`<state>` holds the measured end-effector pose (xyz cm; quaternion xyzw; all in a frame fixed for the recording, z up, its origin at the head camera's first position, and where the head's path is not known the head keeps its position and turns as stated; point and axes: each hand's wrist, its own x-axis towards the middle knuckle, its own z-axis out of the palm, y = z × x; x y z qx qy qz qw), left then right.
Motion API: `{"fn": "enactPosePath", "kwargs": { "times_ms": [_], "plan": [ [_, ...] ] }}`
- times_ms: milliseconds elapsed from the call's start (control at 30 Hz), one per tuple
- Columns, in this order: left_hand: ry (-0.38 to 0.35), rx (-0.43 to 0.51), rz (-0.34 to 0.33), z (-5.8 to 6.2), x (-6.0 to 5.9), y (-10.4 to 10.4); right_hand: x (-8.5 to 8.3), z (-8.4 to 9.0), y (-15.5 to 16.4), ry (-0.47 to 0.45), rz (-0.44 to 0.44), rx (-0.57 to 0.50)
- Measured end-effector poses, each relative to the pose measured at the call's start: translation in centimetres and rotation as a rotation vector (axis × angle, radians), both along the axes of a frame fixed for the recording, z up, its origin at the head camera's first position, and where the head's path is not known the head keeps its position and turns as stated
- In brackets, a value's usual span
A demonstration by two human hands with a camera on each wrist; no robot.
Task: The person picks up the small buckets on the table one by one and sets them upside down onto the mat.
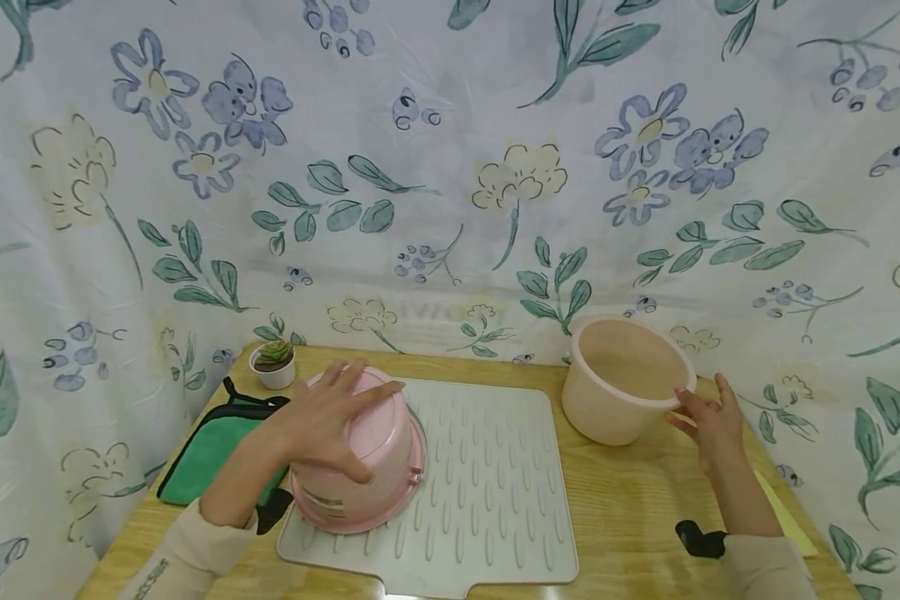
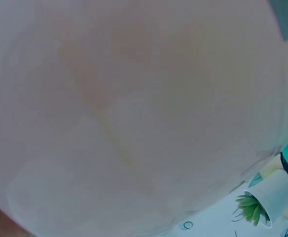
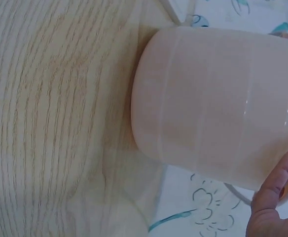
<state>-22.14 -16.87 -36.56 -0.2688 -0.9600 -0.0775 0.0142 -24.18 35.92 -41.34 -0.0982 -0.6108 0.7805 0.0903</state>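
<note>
The left hand (image 1: 330, 425) rests with spread fingers on the upturned pink bucket (image 1: 367, 467). The right hand (image 1: 708, 421) pinches the rim of the beige bucket (image 1: 615, 392), which stands on the counter (image 1: 630, 508).

bright, even light | soft shadows | left wrist view blurred

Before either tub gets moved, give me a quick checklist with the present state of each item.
1. Left hand on the upside-down pink plastic tub: ok, its spread fingers rest on the tub's base.
2. Pink tub seated on the grey ribbed silicone mat: ok, rim down on the mat's left part.
3. Right hand at the rim of the upright peach plastic tub: ok, fingers at the rim; grip firmness: cannot tell.
4. Peach tub empty: ok, nothing visible inside from the head view.
5. Small potted succulent apart from the pink tub: ok, but close behind it.
6. Green folded cloth clear of the left forearm: not ok, the arm passes over it.
</note>
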Motion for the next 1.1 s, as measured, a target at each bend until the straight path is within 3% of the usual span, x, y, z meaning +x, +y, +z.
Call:
{"fn": "enactPosePath", "kwargs": {
  "times_ms": [433, 800, 1100],
  "plan": [
    [-0.088, -0.004, -0.015, -0.1, -1.6, 0.3, -0.8, 0.7, 1.0, -0.049, 0.108, -0.169],
    [-0.171, 0.010, -0.008, 0.7, -1.9, 0.4, -1.1, 0.7, 1.4, -0.049, 0.161, -0.153],
    [-0.157, 0.000, -0.011, 0.1, -2.3, 0.2, -1.3, 0.6, 1.5, -0.047, 0.198, -0.151]
  ]
}}
